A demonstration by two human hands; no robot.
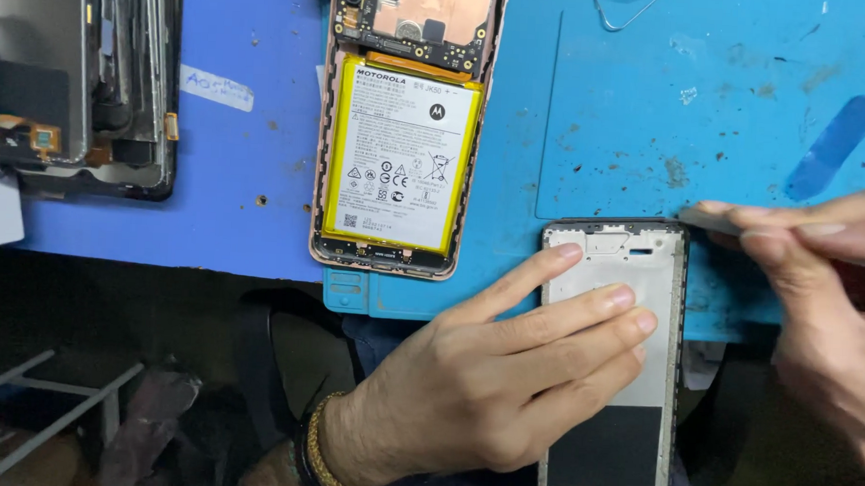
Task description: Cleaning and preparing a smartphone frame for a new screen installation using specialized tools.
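Note:
My left hand lies flat on a white and black phone frame that hangs over the front edge of the blue mat, fingers spread across its middle. My right hand comes in from the right, pinching a thin grey flat tool whose tip touches the frame's top right corner. Further left lies an opened phone with a white, yellow-edged battery and a bare circuit board above it.
The blue work mat covers the bench. A stack of dark phone screens and frames sits at the top left. A blue plastic pry stick and a thin wire pick lie at the back right. A dark floor shows below the bench edge.

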